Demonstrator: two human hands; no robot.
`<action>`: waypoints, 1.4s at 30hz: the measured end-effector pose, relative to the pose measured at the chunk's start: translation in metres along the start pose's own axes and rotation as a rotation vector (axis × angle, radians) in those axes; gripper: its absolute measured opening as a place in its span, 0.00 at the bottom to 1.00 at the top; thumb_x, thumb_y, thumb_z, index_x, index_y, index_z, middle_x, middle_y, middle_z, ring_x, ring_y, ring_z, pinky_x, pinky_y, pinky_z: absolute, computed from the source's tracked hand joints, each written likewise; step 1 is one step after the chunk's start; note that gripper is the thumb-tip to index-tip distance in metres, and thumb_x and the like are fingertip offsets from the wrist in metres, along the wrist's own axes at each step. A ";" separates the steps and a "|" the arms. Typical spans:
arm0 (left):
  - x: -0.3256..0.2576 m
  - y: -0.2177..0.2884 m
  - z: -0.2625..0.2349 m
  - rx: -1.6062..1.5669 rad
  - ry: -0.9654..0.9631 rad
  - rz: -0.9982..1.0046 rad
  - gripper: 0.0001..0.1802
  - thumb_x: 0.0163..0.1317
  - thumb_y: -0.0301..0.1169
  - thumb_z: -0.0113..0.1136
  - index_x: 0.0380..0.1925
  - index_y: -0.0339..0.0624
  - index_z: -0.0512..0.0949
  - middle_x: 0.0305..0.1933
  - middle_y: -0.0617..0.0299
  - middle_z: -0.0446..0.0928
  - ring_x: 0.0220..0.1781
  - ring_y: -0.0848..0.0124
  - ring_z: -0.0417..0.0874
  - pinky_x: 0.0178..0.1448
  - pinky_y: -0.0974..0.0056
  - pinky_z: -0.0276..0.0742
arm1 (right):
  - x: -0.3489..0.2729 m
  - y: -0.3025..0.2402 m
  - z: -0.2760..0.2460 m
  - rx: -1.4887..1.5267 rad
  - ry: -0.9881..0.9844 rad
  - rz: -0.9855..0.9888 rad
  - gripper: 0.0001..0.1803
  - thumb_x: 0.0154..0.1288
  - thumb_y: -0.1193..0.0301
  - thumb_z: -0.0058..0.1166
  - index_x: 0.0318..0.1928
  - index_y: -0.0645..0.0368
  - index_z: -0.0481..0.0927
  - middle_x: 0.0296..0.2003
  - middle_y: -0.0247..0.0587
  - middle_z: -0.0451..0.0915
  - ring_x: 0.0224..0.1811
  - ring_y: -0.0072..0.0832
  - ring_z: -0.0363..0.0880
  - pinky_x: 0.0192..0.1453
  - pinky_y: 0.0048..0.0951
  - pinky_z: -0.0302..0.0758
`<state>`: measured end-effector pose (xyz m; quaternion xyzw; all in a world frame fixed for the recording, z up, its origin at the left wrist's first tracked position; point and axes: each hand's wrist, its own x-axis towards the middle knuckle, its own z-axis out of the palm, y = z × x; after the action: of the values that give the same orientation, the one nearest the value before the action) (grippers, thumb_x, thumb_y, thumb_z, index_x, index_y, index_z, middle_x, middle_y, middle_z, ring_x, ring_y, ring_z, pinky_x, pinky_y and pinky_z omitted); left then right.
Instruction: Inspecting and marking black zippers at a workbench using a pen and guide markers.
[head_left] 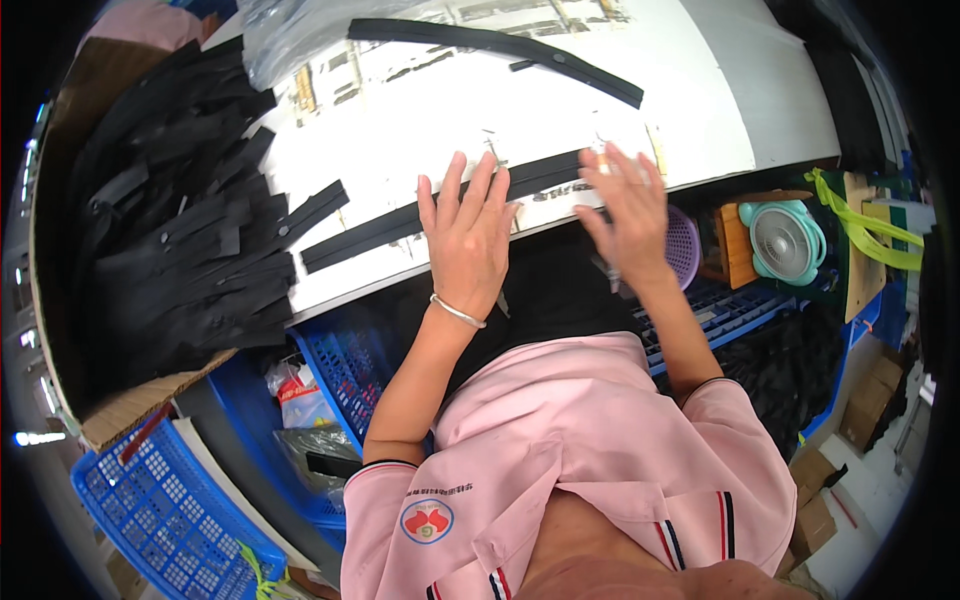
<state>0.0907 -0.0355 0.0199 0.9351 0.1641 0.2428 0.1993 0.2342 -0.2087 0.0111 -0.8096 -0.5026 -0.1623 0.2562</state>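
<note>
A long black fabric strip (360,234) lies along the near edge of the white tabletop (400,130). My left hand (468,225) rests over its middle, palm down with the fingers spread, and covers part of it. By the strip's right end is my right hand (630,205), fingers apart and a little blurred; whether it touches the strip I cannot tell. Neither hand grips anything. Farther back on the table lies a second black strip (440,35), bent in the middle, with a small round stud (558,59) on it.
A cardboard box (75,120) heaped with black strips (190,225) stands at the left. Clear plastic sheeting (300,35) lies at the back. Below the table are blue baskets (180,510), a purple basket (683,245) and a teal fan (785,243). A yellow-green ribbon (865,225) hangs at the right.
</note>
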 end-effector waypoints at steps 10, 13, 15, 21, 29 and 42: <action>-0.054 -0.023 -0.031 0.227 -0.084 -0.233 0.36 0.68 0.42 0.65 0.74 0.44 0.69 0.80 0.55 0.63 0.84 0.51 0.55 0.81 0.31 0.28 | -0.021 0.068 -0.020 -0.172 0.024 -0.065 0.21 0.66 0.64 0.67 0.56 0.57 0.82 0.60 0.37 0.84 0.69 0.36 0.75 0.79 0.49 0.60; -0.067 -0.038 -0.042 0.227 -0.063 -0.312 0.38 0.68 0.44 0.66 0.75 0.45 0.67 0.81 0.54 0.62 0.85 0.53 0.52 0.81 0.31 0.27 | -0.022 0.067 -0.018 -0.129 0.053 -0.052 0.19 0.67 0.67 0.67 0.56 0.58 0.82 0.60 0.38 0.84 0.68 0.36 0.76 0.78 0.47 0.63; -0.069 -0.046 -0.048 0.246 -0.052 -0.317 0.39 0.67 0.45 0.66 0.75 0.45 0.67 0.80 0.54 0.63 0.84 0.54 0.55 0.81 0.31 0.26 | -0.020 0.066 -0.017 -0.121 0.063 -0.031 0.19 0.66 0.70 0.67 0.56 0.58 0.82 0.60 0.39 0.84 0.67 0.36 0.77 0.78 0.47 0.64; -0.065 -0.054 -0.050 0.204 -0.029 -0.285 0.41 0.65 0.49 0.68 0.74 0.45 0.68 0.79 0.55 0.66 0.82 0.56 0.60 0.81 0.31 0.28 | -0.008 0.052 -0.023 -0.126 0.052 0.045 0.18 0.66 0.73 0.67 0.56 0.57 0.82 0.59 0.37 0.85 0.67 0.37 0.77 0.78 0.44 0.64; -0.069 -0.057 -0.046 0.230 0.025 -0.277 0.41 0.65 0.52 0.67 0.74 0.46 0.69 0.78 0.57 0.67 0.82 0.57 0.61 0.80 0.31 0.31 | 0.062 -0.071 0.002 0.804 -0.044 0.433 0.10 0.74 0.73 0.59 0.51 0.62 0.85 0.46 0.41 0.88 0.44 0.23 0.85 0.51 0.25 0.80; -0.067 -0.054 -0.047 0.202 0.035 -0.284 0.41 0.63 0.52 0.68 0.73 0.47 0.70 0.77 0.57 0.67 0.81 0.58 0.63 0.79 0.31 0.34 | 0.088 -0.122 0.081 0.919 -0.226 0.270 0.09 0.73 0.73 0.60 0.41 0.70 0.84 0.40 0.35 0.87 0.27 0.17 0.82 0.29 0.23 0.74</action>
<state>-0.0003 -0.0015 0.0072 0.9135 0.3215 0.2105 0.1338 0.1643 -0.0530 0.0210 -0.6832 -0.4373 0.1997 0.5497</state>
